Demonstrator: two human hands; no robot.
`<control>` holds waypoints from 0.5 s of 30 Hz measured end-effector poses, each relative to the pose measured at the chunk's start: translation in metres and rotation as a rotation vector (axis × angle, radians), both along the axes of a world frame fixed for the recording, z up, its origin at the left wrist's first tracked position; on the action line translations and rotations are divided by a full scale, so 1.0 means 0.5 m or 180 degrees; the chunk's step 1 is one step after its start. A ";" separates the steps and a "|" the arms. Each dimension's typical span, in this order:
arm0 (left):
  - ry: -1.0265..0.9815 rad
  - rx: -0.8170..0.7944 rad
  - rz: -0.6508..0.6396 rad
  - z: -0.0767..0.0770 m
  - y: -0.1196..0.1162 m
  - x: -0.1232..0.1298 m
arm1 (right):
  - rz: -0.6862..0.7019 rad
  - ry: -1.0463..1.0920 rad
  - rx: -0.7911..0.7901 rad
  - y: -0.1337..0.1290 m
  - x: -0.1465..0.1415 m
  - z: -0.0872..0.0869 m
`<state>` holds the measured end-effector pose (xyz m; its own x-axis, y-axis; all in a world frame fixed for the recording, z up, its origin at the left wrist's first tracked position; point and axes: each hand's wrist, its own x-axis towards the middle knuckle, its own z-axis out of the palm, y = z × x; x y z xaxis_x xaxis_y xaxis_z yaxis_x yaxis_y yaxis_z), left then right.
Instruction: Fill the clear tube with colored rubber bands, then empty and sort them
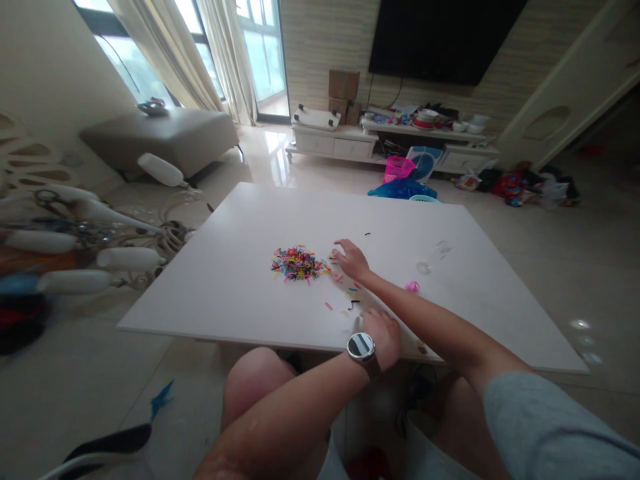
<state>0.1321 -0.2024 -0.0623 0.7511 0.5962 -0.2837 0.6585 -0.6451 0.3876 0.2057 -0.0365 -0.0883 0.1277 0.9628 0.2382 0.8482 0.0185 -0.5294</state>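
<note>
A heap of small colourful clips (299,263) lies on the white table (225,293), left of my right hand (351,259). That hand is over the tabletop with thumb and fingers apart, just above a few loose pieces. My left hand (383,333), below a wrist with a round watch (361,346), rests near the table's front edge; its fingers are blurred and partly hidden. Between the hands are several scattered pieces, among them a black one (353,304) and a red one (329,307).
Right of my hands are a pink item (412,287), a clear round item (423,267) and faint clear pieces (443,249). A small black piece (367,234) lies farther back. White lamp-like parts (80,282) stand left of the table.
</note>
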 end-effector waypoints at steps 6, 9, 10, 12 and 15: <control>0.0132 0.0125 -0.0094 0.018 0.002 -0.016 | -0.0618 -0.0468 -0.0476 -0.119 0.119 -0.080; -0.0088 0.0167 -0.0433 0.018 0.005 -0.024 | -0.0504 -0.0327 -0.0633 -0.107 0.089 -0.097; -0.0127 0.0142 -0.0555 0.018 0.005 -0.026 | -0.0432 -0.0258 -0.0670 -0.093 0.069 -0.101; -0.0132 0.0049 -0.0660 0.016 0.002 -0.032 | -0.0307 -0.0201 -0.0669 -0.059 0.022 -0.105; -0.0152 -0.0023 -0.0660 0.010 -0.004 -0.041 | 0.0020 0.0029 -0.0581 -0.007 -0.048 -0.107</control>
